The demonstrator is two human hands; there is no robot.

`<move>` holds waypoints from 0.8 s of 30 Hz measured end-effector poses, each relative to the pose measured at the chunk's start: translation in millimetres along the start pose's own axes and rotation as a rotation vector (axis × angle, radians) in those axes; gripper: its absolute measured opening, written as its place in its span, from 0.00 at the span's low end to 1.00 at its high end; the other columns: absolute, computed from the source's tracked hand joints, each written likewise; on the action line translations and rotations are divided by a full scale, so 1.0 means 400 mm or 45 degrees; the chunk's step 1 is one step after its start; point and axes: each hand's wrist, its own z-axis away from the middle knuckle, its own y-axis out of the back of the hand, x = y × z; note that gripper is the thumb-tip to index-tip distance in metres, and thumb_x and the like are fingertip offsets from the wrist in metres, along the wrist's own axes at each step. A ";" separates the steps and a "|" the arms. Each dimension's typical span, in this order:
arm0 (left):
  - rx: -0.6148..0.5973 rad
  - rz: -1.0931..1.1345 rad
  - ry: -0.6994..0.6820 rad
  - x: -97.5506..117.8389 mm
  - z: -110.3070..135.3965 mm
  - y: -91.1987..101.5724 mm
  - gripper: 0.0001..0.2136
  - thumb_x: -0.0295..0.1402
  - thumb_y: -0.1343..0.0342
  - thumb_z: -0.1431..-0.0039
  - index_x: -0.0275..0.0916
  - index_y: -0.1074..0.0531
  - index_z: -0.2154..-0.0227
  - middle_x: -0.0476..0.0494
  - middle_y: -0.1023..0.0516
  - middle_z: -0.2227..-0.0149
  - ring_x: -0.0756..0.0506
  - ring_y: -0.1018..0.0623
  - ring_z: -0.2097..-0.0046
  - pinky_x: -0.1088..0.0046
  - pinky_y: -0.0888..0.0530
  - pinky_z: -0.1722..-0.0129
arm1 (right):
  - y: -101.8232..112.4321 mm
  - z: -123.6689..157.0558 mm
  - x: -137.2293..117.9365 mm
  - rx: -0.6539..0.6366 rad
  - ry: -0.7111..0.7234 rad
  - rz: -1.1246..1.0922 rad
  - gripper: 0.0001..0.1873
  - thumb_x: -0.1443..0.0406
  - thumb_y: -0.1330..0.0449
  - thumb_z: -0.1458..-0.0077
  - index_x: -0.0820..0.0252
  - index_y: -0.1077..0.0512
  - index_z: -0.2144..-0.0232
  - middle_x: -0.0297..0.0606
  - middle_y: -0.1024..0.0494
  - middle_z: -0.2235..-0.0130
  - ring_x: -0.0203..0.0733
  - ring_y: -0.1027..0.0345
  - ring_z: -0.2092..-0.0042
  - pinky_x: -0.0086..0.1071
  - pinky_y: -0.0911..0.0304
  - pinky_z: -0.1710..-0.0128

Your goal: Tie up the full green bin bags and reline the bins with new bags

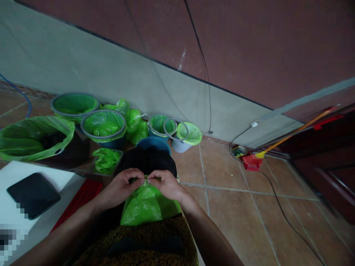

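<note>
A green plastic bag [149,207] lies spread over my lap, its top edge up between my two hands. My left hand [129,184] pinches that edge with thumb and forefinger. Close beside it, almost fingertip to fingertip, my right hand [163,184] pinches the same edge. Just beyond my knees stands a blue bucket [155,142], partly hidden by my dark trousers. To the left of my knees, a small container [118,162] holds a crumpled green bag [105,160].
Several bins with green liners stand along the wall, including a large one [63,129] at left and a white bucket [180,146]. A loose grey ring [187,136] leans there. A black tablet-like object [33,195] rests on a white table [69,184]. A red dustpan [252,162] sits right.
</note>
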 end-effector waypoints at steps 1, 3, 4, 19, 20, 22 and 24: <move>0.016 0.031 -0.006 -0.004 0.000 -0.003 0.14 0.41 0.49 0.36 0.39 0.23 0.68 0.46 0.21 0.65 0.47 0.23 0.61 0.72 0.29 0.57 | -0.004 0.000 0.001 0.028 -0.003 -0.020 0.08 0.63 0.39 0.41 0.59 0.21 0.67 0.32 0.22 0.70 0.33 0.34 0.68 0.27 0.42 0.65; 0.062 0.113 -0.014 -0.012 0.001 -0.011 0.13 0.40 0.47 0.36 0.39 0.23 0.68 0.46 0.21 0.64 0.47 0.23 0.61 0.72 0.29 0.57 | -0.014 -0.001 0.003 0.091 0.008 -0.088 0.08 0.63 0.39 0.42 0.60 0.22 0.68 0.31 0.23 0.71 0.33 0.35 0.69 0.27 0.42 0.66; 0.090 0.162 -0.011 -0.015 0.002 -0.015 0.13 0.40 0.47 0.37 0.38 0.23 0.69 0.45 0.21 0.63 0.47 0.23 0.60 0.72 0.29 0.58 | -0.021 -0.002 0.003 0.123 0.018 -0.133 0.08 0.62 0.39 0.43 0.60 0.22 0.69 0.32 0.22 0.71 0.33 0.35 0.69 0.27 0.41 0.67; 0.185 0.595 0.281 -0.016 0.008 -0.033 0.16 0.49 0.41 0.43 0.38 0.25 0.66 0.49 0.25 0.70 0.49 0.29 0.68 0.74 0.31 0.66 | -0.023 -0.014 0.007 0.058 0.056 -0.411 0.11 0.57 0.38 0.43 0.59 0.24 0.64 0.33 0.23 0.66 0.35 0.32 0.65 0.29 0.36 0.62; 0.148 0.567 0.271 -0.008 0.006 -0.029 0.17 0.49 0.42 0.42 0.38 0.25 0.67 0.49 0.25 0.71 0.49 0.29 0.68 0.74 0.30 0.66 | -0.011 -0.014 0.007 -0.011 0.045 -0.392 0.12 0.57 0.37 0.43 0.59 0.24 0.62 0.33 0.23 0.66 0.35 0.32 0.65 0.29 0.37 0.62; 0.088 0.476 0.217 0.008 0.001 -0.015 0.16 0.49 0.45 0.40 0.39 0.26 0.68 0.50 0.27 0.71 0.49 0.29 0.68 0.75 0.30 0.66 | 0.013 -0.014 0.007 -0.150 0.000 -0.352 0.13 0.57 0.35 0.45 0.60 0.24 0.61 0.33 0.23 0.66 0.34 0.32 0.66 0.29 0.37 0.64; -0.001 0.360 0.141 0.023 -0.008 0.003 0.16 0.48 0.47 0.38 0.39 0.26 0.67 0.50 0.26 0.69 0.49 0.28 0.66 0.75 0.30 0.65 | 0.036 -0.015 0.006 -0.266 -0.048 -0.321 0.13 0.59 0.34 0.46 0.61 0.24 0.62 0.33 0.23 0.67 0.34 0.33 0.67 0.28 0.38 0.66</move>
